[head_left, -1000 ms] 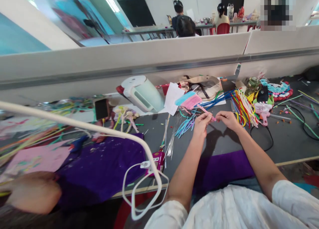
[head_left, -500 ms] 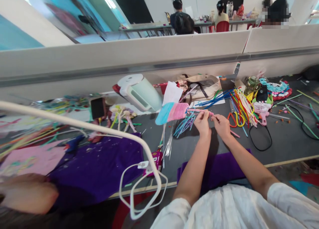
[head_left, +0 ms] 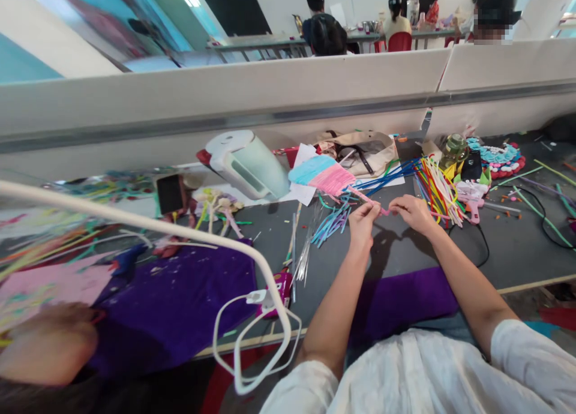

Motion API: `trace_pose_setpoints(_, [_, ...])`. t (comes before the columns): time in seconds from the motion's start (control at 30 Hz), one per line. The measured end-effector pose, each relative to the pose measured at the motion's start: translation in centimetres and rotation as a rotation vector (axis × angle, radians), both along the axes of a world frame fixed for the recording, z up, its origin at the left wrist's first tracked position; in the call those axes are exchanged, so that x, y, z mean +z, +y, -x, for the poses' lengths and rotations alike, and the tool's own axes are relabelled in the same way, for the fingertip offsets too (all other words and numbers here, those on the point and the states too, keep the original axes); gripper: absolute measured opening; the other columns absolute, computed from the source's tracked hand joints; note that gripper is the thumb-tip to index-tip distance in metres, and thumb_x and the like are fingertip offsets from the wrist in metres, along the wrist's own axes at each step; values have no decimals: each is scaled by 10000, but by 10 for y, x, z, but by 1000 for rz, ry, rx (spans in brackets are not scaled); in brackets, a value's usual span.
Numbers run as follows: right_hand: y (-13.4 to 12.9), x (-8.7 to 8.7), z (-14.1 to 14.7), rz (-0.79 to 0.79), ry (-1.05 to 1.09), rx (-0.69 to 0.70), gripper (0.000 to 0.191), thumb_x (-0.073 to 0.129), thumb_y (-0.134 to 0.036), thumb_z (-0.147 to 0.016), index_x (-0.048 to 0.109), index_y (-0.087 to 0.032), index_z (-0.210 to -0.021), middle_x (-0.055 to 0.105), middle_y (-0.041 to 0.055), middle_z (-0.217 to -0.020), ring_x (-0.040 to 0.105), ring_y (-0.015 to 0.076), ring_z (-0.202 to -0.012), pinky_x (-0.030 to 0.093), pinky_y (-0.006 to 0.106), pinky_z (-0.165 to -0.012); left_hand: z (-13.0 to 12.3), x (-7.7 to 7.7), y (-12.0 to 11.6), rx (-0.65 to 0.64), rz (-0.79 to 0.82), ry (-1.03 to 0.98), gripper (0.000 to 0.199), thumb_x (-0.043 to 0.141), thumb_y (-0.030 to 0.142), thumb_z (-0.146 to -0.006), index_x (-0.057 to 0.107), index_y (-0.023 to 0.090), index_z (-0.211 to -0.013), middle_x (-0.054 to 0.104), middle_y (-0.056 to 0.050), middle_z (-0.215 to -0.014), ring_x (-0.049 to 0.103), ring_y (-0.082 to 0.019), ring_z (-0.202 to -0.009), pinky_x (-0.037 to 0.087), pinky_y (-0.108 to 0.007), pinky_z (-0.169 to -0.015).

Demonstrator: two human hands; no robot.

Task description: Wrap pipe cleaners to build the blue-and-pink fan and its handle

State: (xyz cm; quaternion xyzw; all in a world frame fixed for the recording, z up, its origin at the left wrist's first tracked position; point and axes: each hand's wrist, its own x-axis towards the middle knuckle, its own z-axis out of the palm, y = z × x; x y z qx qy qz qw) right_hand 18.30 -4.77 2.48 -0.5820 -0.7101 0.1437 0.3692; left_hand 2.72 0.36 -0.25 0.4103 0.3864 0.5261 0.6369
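A flat pink-and-blue piece [head_left: 321, 175], which looks made of fuzzy pipe cleaners, is held up over the table on a pink-wrapped stem [head_left: 360, 194]. My left hand [head_left: 363, 225] is closed in a pinch round that stem, and its wrapped end pokes out past the fingertips. To the right, my right hand [head_left: 414, 214] pinches a pink pipe cleaner, part of which sticks out beyond the hand. A small gap separates the two hands. Beneath the flat piece lies a bunch of blue and purple pipe cleaners [head_left: 332, 225].
Coloured pipe cleaners [head_left: 438, 192] and a pink glue gun [head_left: 472, 201] lie at right. A pale green appliance [head_left: 252, 165] stands at the back near a beige bag [head_left: 382, 153]. A thick white lamp arm [head_left: 180, 225] crosses the left side. Another person's hand [head_left: 54, 342] is lower left.
My right hand has moved right, away from my left hand, and the pink pipe cleaner now shows past it. The flat piece has tilted, its outer end rising.
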Motion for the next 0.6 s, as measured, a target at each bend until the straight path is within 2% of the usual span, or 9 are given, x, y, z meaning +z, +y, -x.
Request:
trace_pose_setpoints(0.1, [5,-13,5,64,417,94,191,517,-278,-869,665,-191,-786,663,3,-684,594,143,-678,439,253,-670,0,5,-1,-64,167,-112,342,872,295,-459,708,138,-714,672,-19,-679,604,-107,-588,501,-253,-640])
trace_pose_setpoints(0.17, [6,-23,15,72,624,96,207,552,-339,-850,659,-180,-771,656,5,-663,586,139,-638,451,252,-641,-2,5,-2,-62,241,-178,372,885,284,-429,705,134,-718,669,-18,-648,603,-99,-562,496,-235,-611])
trace_pose_setpoints(0.3, [3,-39,42,61,790,-99,270,571,-424,-843,670,-175,-815,667,15,-642,570,135,-575,444,246,-580,-10,0,-7,56,272,-255,381,886,272,-422,698,137,-725,669,-5,-646,581,-76,-533,468,-204,-563])
trace_pose_setpoints(0.43, [-2,-47,62,-47,671,-293,269,497,-384,-890,687,-194,-880,707,38,-765,633,168,-695,473,267,-660,-22,-6,-8,165,116,-222,304,834,331,-527,683,139,-708,659,-7,-637,560,-89,-532,435,-210,-528])
trace_pose_setpoints(0.6, [-9,-41,61,-71,115,-329,283,421,-274,-928,685,-195,-868,708,74,-831,622,187,-800,440,279,-732,-24,-14,-3,294,-130,37,200,735,350,-649,696,159,-697,678,-17,-685,585,-130,-638,465,-245,-638])
